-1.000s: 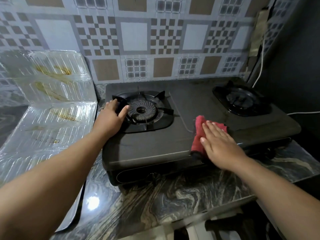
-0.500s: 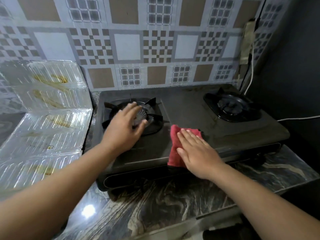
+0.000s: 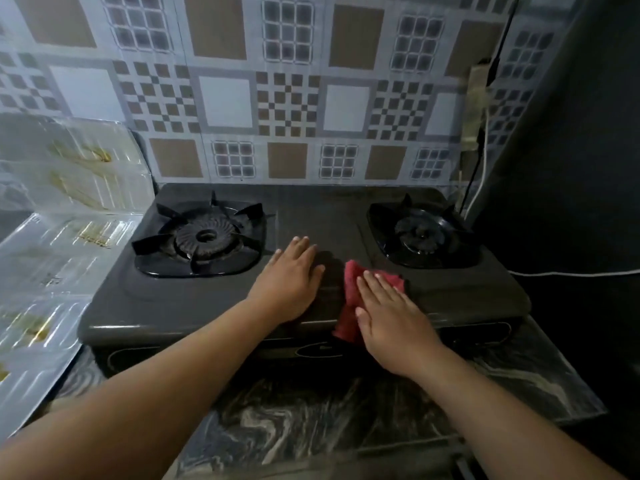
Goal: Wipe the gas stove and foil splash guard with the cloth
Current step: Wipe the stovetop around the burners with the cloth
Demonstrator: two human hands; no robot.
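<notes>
Standing on a marbled counter (image 3: pixel 311 420), the stove (image 3: pixel 214 299) has the foil guard (image 3: pixel 59 258) just left of it. The left hand (image 3: pixel 291 282) lies flat, fingers straight, between the burners; the right hand (image 3: pixel 388 317) presses the red cloth (image 3: pixel 349 303) flat at the stove's front edge.

The light here is dim and soft. The right side falls into near black, while the tiled wall (image 3: pixel 287 98) behind stays a pale grey. My left hand (image 3: pixel 291 278) throws a weak shadow to its right on the gas stove (image 3: pixel 207 299). The foil splash guard (image 3: pixel 59 258) at the left gives pale glare streaks. The wall tiles look a little blurred, and straight lines bend near the picture edges.
</notes>
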